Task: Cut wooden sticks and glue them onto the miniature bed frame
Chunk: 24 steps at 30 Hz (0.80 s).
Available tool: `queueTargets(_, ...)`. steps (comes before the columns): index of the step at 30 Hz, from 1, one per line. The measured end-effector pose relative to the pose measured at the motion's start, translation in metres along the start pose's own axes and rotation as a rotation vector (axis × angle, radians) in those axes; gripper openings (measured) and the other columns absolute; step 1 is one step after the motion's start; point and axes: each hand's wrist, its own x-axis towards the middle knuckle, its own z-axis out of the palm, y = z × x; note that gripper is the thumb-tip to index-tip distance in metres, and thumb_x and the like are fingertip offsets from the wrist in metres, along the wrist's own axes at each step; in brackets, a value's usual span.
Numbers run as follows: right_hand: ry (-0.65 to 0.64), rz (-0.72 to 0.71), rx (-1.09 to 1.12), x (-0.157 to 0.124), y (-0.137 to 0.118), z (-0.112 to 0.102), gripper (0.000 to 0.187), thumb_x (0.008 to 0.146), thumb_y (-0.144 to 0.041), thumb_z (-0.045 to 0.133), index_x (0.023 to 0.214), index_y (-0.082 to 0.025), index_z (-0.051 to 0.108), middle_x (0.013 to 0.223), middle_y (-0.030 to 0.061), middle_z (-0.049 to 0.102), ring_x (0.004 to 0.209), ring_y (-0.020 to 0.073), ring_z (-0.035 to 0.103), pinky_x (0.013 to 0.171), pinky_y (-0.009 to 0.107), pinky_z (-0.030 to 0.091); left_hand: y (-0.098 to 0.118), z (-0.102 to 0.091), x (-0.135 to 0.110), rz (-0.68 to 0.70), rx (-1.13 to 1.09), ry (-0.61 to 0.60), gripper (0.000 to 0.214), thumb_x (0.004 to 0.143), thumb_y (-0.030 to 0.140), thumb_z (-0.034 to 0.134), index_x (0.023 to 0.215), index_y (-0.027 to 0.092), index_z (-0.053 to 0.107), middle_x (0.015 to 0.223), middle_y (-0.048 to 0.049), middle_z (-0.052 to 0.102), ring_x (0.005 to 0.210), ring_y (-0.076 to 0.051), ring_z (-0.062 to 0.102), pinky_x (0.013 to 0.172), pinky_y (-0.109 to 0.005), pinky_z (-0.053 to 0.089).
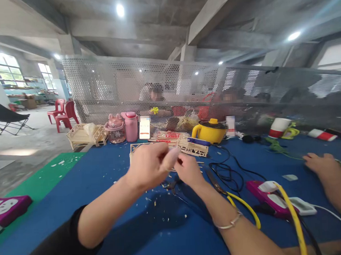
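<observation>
My left hand [148, 166] and my right hand [190, 169] meet above the blue table cover [104, 176], fingers pinched together around something small and pale that I cannot make out; the fingertips are blurred. A silver bracelet [229, 223] sits on my right wrist. Just behind the hands lie frames of thin wooden sticks [193, 146]. Small pale chips [163, 207] are scattered on the cover below my hands. A dark small tool [170, 185] lies under them.
Yellow-handled scissors [234, 200] and black cables [227, 172] lie to the right. Another person's hand [321, 163] rests at far right near a magenta-and-white power strip [273, 198]. Pink bottles [130, 126], a yellow pot [212, 131] and a stick crate [83, 136] line the back.
</observation>
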Motion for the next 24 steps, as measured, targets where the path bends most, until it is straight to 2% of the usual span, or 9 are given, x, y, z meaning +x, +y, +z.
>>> queueTargets(2,-0.108,0.011,-0.051,0.001,0.001,-0.015,0.027,0.086,-0.032,0.044,0.073,-0.018,0.062,0.064,0.0012,0.061,0.06,0.0132,0.052,0.056,0.024,0.037,-0.036,-0.004,-0.017,0.009,0.013,0.023,0.031,0.084,0.038,0.042,0.062,0.018,0.048,0.054,0.0034,0.045,0.051,-0.009,0.039,0.051,-0.022,0.03)
queueTargets(4,-0.237,0.025,-0.117,-0.003,0.001,-0.03,0.023,0.083,-0.034,0.049,0.071,-0.02,0.063,0.062,0.0001,0.061,0.056,0.0125,0.05,0.052,0.023,0.032,-0.072,-0.007,-0.037,-0.042,0.067,0.089,0.022,0.082,0.037,0.047,0.074,0.018,0.051,0.063,0.0026,0.049,0.053,-0.01,0.041,0.053,-0.022,0.034)
queueTargets(6,-0.36,0.042,-0.179,-0.016,0.0,-0.042,0.018,0.077,-0.032,0.057,0.065,-0.02,0.063,0.06,-0.0003,0.061,0.053,0.0124,0.05,0.049,0.023,0.028,-0.101,-0.007,-0.055,-0.18,0.075,0.095,0.021,0.08,0.039,0.049,0.083,0.019,0.049,0.068,0.0025,0.048,0.053,-0.01,0.042,0.053,-0.023,0.036)
queueTargets(7,-0.421,0.051,-0.21,-0.025,-0.002,-0.045,0.017,0.074,-0.031,0.06,0.061,-0.021,0.062,0.058,-0.0004,0.061,0.052,0.0126,0.05,0.049,0.023,0.027,-0.112,-0.007,-0.062,-0.264,0.047,0.074,0.023,0.08,0.04,0.049,0.088,0.019,0.048,0.071,0.002,0.05,0.052,-0.01,0.042,0.052,-0.023,0.037)
queueTargets(9,-0.551,0.061,-0.286,-0.044,-0.005,-0.047,0.018,0.07,-0.03,0.064,0.057,-0.02,0.059,0.056,-0.0004,0.061,0.052,0.0142,0.053,0.049,0.024,0.025,-0.126,-0.006,-0.07,-0.362,-0.056,-0.091,0.027,0.079,0.042,0.049,0.094,0.019,0.047,0.079,-0.0007,0.055,0.064,-0.014,0.051,0.057,-0.025,0.041)
queueTargets(12,-0.711,0.074,-0.412,-0.066,-0.009,-0.044,0.015,0.074,-0.029,0.063,0.064,-0.021,0.056,0.063,0.0001,0.064,0.061,0.018,0.059,0.051,0.024,0.026,-0.135,-0.004,-0.074,-0.424,-0.087,-0.41,0.029,0.074,0.047,0.054,0.083,0.019,0.053,0.077,-0.0009,0.06,0.071,-0.017,0.054,0.063,-0.027,0.041)
queueTargets(14,-0.734,0.106,-0.435,-0.071,-0.009,-0.041,0.01,0.077,-0.027,0.061,0.071,-0.021,0.055,0.068,0.0003,0.065,0.066,0.0185,0.061,0.052,0.024,0.028,-0.135,-0.001,-0.074,-0.459,-0.014,-0.524,0.032,0.07,0.051,0.057,0.073,0.019,0.056,0.07,-0.0001,0.06,0.065,-0.017,0.052,0.06,-0.027,0.038)
queueTargets(17,-0.729,0.141,-0.414,-0.067,-0.004,-0.039,0.009,0.078,-0.027,0.06,0.075,-0.022,0.053,0.07,-0.0008,0.065,0.064,0.0171,0.061,0.051,0.023,0.029,-0.131,0.006,-0.075,-0.499,0.069,-0.514,0.037,0.072,0.055,0.052,0.067,0.019,0.055,0.064,0.0006,0.058,0.058,-0.016,0.049,0.055,-0.026,0.034)
queueTargets(24,-0.797,0.026,-0.518,-0.065,0.008,-0.048,0.011,0.081,-0.019,0.052,0.07,-0.022,0.052,0.073,0.0018,0.067,0.069,0.0222,0.064,0.053,0.027,0.028,-0.126,0.013,-0.072,-0.471,0.1,-0.329,0.031,0.079,0.047,0.047,0.075,0.019,0.058,0.066,-0.0002,0.06,0.061,-0.016,0.051,0.056,-0.026,0.035)
